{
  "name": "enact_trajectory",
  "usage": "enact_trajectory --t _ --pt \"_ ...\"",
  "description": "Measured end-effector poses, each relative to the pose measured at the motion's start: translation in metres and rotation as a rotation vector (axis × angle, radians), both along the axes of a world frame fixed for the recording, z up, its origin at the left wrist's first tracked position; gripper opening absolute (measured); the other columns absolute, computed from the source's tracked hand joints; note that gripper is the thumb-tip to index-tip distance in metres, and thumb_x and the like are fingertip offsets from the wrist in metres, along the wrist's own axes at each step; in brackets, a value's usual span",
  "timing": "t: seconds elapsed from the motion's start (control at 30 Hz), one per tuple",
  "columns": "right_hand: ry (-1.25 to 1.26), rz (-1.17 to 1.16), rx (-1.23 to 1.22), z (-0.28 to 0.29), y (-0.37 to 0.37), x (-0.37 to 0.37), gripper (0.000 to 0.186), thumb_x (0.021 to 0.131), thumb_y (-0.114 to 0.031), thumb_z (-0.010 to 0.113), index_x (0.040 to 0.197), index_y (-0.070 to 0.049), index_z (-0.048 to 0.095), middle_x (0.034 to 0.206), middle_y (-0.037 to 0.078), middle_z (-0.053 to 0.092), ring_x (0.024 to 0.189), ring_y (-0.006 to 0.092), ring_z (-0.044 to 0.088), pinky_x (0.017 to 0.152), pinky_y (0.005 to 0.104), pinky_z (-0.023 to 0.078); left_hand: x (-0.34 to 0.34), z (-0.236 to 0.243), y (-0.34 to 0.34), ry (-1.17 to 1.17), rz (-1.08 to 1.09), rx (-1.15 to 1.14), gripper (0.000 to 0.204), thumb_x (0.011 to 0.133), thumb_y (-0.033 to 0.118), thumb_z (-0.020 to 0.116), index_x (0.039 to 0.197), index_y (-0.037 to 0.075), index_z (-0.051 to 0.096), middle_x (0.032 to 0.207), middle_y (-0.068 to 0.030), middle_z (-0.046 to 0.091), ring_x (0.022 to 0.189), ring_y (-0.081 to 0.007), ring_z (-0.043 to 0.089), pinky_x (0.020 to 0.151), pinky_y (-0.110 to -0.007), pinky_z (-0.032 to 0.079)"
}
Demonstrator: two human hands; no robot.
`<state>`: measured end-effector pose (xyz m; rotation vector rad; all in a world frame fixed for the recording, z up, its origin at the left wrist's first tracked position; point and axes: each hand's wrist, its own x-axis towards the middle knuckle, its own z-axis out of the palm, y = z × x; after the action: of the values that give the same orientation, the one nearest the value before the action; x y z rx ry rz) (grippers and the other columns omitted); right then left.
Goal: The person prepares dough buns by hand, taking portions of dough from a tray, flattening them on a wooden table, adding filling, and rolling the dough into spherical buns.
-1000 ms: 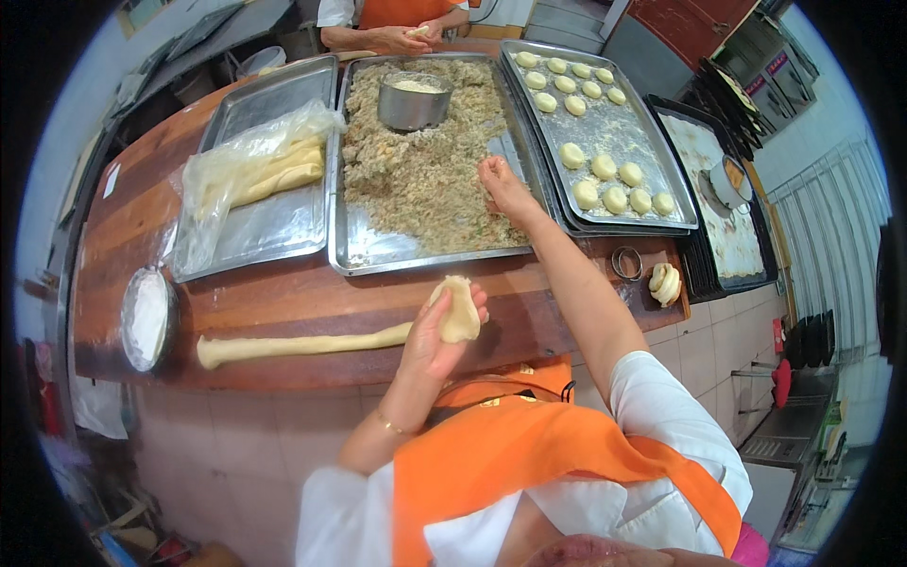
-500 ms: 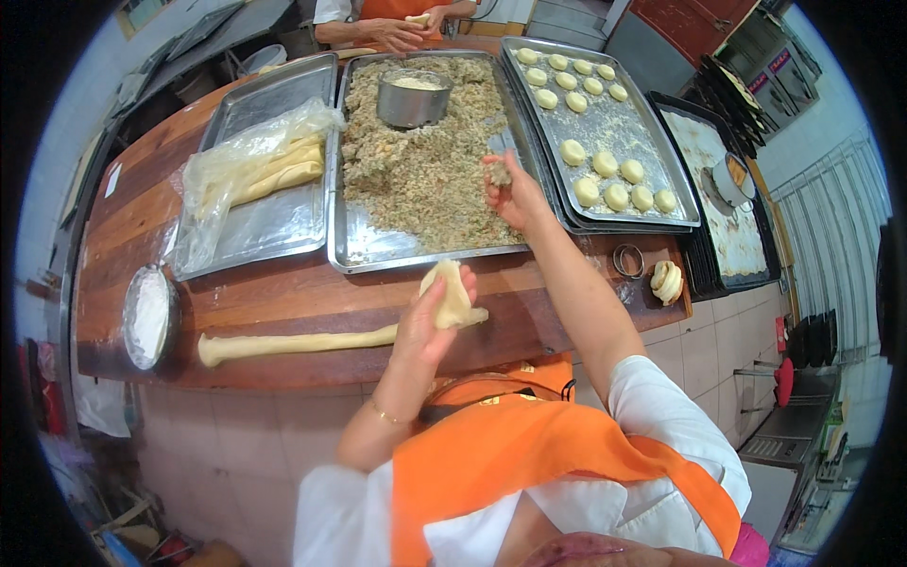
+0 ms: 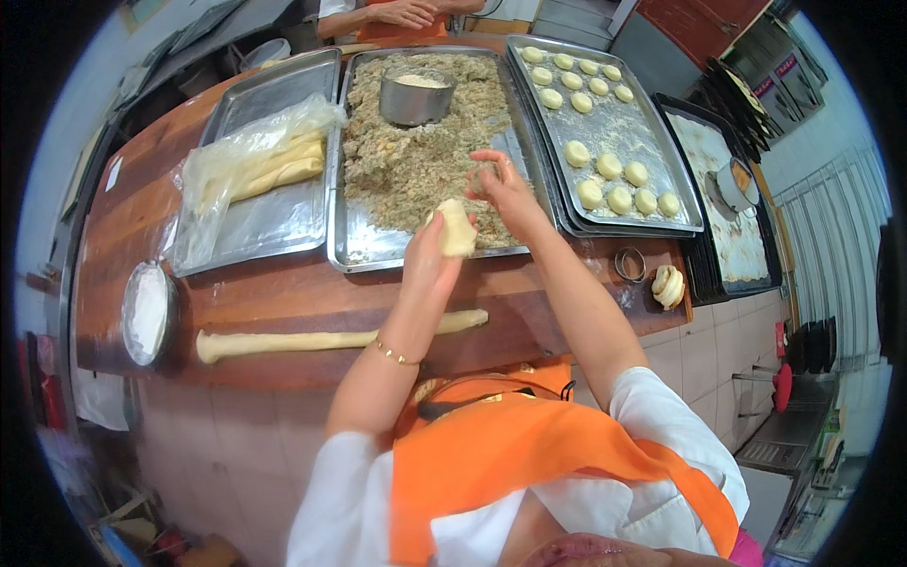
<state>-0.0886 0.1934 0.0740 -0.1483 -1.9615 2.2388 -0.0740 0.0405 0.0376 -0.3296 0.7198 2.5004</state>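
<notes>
My left hand [image 3: 433,248] is closed round a pale, flattened piece of dough [image 3: 457,232], held up over the near edge of the filling tray. Close to its right, my right hand [image 3: 505,197] is above the filling with curved fingers, and a small greyish clump of filling [image 3: 485,180] shows between them, partly hidden. Crumbly filling [image 3: 406,180] covers much of a metal tray [image 3: 357,253], where a round metal container [image 3: 414,99] stands. Below my hands, a long dough rope [image 3: 283,342] lies across the wooden table.
At left, plastic-covered dough strips [image 3: 279,175] rest on a tray [image 3: 283,248], near a bowl of flour [image 3: 148,314]. At right, a floured tray [image 3: 605,132] bears several dough rounds. A metal ring [image 3: 629,264] and coiled dough [image 3: 667,286] lie nearby. Another person's hands [image 3: 404,14] show across the table.
My left hand has lifted the dough piece up and away from the rope, toward my right hand. My right hand has turned, staying over the filling. The other person's hands have shifted.
</notes>
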Motion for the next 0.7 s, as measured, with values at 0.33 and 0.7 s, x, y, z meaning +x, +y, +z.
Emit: enact_trajectory --t 0.33,0.7 --pt "0.469 -0.045 1.087 0.001 -0.011 0.024 0.039 0.086 -0.007 0.07 0.124 -0.011 0.066 0.112 0.016 0.064 0.111 0.0321 0.06 0.091 0.0377 0.05 -0.029 -0.014 0.021 0.035 0.084 0.026 0.028 0.108 0.024 0.046 0.123 0.002 0.055 0.117 -0.0092 0.06 0.104 -0.0202 0.059 0.092 -0.039 0.052" --pt "0.306 -0.044 0.696 0.001 -0.028 0.029 0.026 0.079 -0.002 0.077 0.104 -0.004 0.071 0.095 0.013 0.065 0.08 0.0283 0.066 0.074 0.0372 0.055 -0.023 -0.014 0.016 0.244 0.2 -0.049 0.02 0.103 0.015 0.057 0.115 -0.001 0.059 0.109 -0.0096 0.065 0.093 -0.0177 0.065 0.082 -0.033 0.056"
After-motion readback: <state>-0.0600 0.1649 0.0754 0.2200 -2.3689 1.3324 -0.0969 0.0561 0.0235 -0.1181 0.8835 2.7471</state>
